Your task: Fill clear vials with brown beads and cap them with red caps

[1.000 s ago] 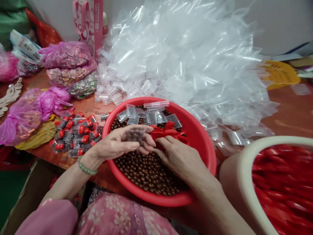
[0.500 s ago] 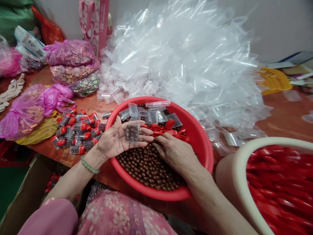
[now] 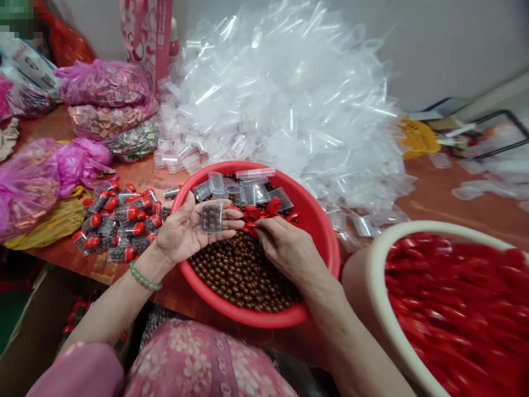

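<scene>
My left hand [image 3: 185, 226] lies palm up over the red basin, fingers stretched out, carrying a small clear plastic case [image 3: 211, 218] filled with dark brown balls. Its thumb stands apart from the case. Inside the basin [image 3: 326, 231], my right hand [image 3: 289, 248] pinches at a red plastic cap [image 3: 250, 226] among several others; its fingertips are partly hidden. Below both hands spreads a mass of shiny brown balls [image 3: 243, 275]. Several unfilled clear cases [image 3: 258, 193] rest on the balls at the basin's far side.
A large heap of clear plastic cases [image 3: 281, 99] rises behind the basin. Filled cases with red caps [image 3: 124, 220] lie at left, near pink bags [image 3: 103, 88]. A cream tub [image 3: 372, 275] of red caps stands at right, with a yellow basket [image 3: 419, 138] farther back.
The view has turned slightly right, so everything sits farther left and more of the red-cap tub shows. My left hand still carries the filled case; my right hand remains at the red caps.
</scene>
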### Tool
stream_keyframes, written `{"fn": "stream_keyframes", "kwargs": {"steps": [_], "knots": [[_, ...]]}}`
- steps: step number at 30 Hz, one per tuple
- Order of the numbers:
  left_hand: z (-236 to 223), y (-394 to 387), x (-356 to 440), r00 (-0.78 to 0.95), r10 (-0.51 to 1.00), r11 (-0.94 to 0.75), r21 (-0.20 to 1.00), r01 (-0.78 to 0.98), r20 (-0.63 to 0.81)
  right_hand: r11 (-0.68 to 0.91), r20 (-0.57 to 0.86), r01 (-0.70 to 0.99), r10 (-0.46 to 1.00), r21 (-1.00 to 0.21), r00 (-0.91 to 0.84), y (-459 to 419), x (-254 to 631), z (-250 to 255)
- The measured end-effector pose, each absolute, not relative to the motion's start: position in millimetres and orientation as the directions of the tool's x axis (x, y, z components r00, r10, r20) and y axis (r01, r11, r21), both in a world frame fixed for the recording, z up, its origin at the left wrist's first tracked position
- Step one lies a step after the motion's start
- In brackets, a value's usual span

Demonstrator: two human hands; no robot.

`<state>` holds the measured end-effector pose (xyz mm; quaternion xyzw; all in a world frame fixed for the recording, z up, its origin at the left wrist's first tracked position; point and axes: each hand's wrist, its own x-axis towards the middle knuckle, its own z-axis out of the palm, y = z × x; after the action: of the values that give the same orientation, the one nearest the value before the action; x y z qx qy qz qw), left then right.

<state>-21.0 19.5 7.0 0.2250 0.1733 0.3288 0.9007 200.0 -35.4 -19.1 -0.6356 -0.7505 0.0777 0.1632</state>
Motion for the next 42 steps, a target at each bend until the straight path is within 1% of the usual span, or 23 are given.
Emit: {"fn": "stream_keyframes", "kwargs": {"steps": [1,2,3,6,7,8,9,11,13,15,17,19,21,26,28,31,35,37,38,39,40,41,42], "knots": [[7,19,-21,0.725,0.67,0.683,0.52,-0.514,-0.163,0.156,0.143,0.943,0.983,-0.294,-0.118,-35,201,-18],[7,19,-21,0.727,0.667,0.684,0.52,-0.512,-0.161,0.15,0.144,0.945,0.983,-0.291,-0.112,-35,201,-17],[6,19,-20,0.73,0.665,0.684,0.524,-0.509,-0.158,0.164,0.146,0.931,0.982,-0.325,-0.122,-35,201,-15],[4,15,-19,0.695,0.701,0.636,0.581,-0.508,-0.159,0.234,0.157,0.807,0.972,-0.542,-0.176,-35,199,-7],[3,14,-19,0.67,0.726,0.602,0.613,-0.511,-0.155,0.235,0.165,0.769,0.972,-0.594,-0.17,-34,200,-5],[3,12,-19,0.647,0.748,0.567,0.646,-0.511,-0.145,0.228,0.177,0.751,0.973,-0.62,-0.149,-32,201,-2],[2,10,-19,0.635,0.763,0.535,0.675,-0.509,-0.126,0.218,0.195,0.752,0.973,-0.622,-0.121,-29,203,0],[2,7,-19,0.637,0.766,0.489,0.72,-0.493,-0.084,0.212,0.235,0.793,0.968,-0.571,-0.09,-22,209,3],[1,6,-18,0.644,0.761,0.452,0.77,-0.45,-0.07,0.223,0.233,0.846,0.965,-0.485,-0.121,-14,215,4],[1,7,-16,0.63,0.771,0.409,0.829,-0.383,-0.089,0.246,0.178,0.888,0.966,-0.389,-0.19,-7,218,4],[1,9,-13,0.607,0.786,0.374,0.871,-0.32,-0.115,0.261,0.09,0.921,0.965,-0.289,-0.245,-1,216,3],[1,12,-11,0.553,0.822,0.342,0.892,-0.295,-0.132,0.252,0.004,0.95,0.967,-0.185,-0.256,3,212,2],[1,13,-10,0.509,0.851,0.315,0.904,-0.29,-0.133,0.231,-0.046,0.967,0.971,-0.107,-0.237,5,206,4],[0,14,-11,0.466,0.872,0.331,0.883,-0.334,-0.15,0.255,-0.039,0.966,0.966,-0.051,-0.257,11,189,14],[1,15,-11,0.463,0.87,0.356,0.864,-0.357,-0.168,0.287,-0.063,0.958,0.956,0.004,-0.286,16,179,16],[3,16,-10,0.505,0.837,0.433,0.819,-0.376,-0.21,0.325,-0.101,0.942,0.943,0.089,-0.316,25,165,13],[5,19,-11,0.549,0.793,0.528,0.746,-0.405,-0.264,0.359,-0.127,0.926,0.93,0.118,-0.344,28,159,5],[4,20,-12,0.569,0.781,0.548,0.722,-0.423,-0.259,0.37,-0.098,0.923,0.927,0.101,-0.361,25,164,4],[3,20,-12,0.577,0.777,0.552,0.712,-0.433,-0.251,0.369,-0.053,0.927,0.929,0.068,-0.366,23,167,4],[2,20,-13,0.585,0.774,0.555,0.704,-0.443,-0.242,0.363,0.014,0.932,0.932,0.004,-0.363,21,172,5],[2,20,-13,0.593,0.771,0.558,0.697,-0.451,-0.234,0.351,0.1,0.932,0.935,-0.093,-0.342,18,177,6],[1,20,-14,0.6,0.767,0.561,0.691,-0.456,-0.227,0.331,0.197,0.917,0.937,-0.222,-0.29,16,181,7],[0,19,-14,0.606,0.764,0.564,0.686,-0.46,-0.222,0.305,0.287,0.875,0.936,-0.376,-0.202,14,185,9]]}}
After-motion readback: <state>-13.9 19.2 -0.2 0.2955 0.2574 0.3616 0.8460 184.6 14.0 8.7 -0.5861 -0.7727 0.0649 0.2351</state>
